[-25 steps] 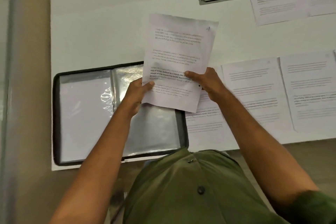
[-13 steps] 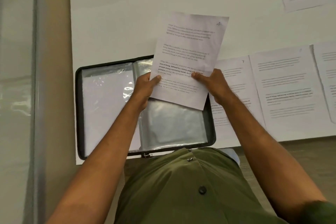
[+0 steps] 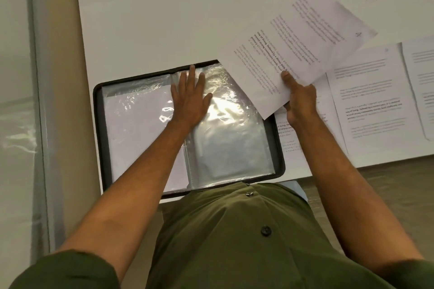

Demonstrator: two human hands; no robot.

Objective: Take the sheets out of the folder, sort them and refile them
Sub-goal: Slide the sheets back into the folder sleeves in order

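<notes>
The folder (image 3: 150,138) lies open at the worktop's (image 3: 152,19) near edge; loose sheets (image 3: 375,105) lie to its right (one partly under it).

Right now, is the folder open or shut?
Open: the folder lies spread flat on the table, both sleeve pages showing, left hand resting flat on it.

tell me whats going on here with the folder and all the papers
A person in a green shirt is filing printed sheets into a clear-pocket folder that lies open on the white table. The left hand rests flat, fingers straight, on the plastic sleeves near the folder's spine. The right hand pinches one printed sheet by its lower edge, holding it tilted above the folder's right corner. More printed sheets lie spread on the table to the right, not yet filed.
</notes>
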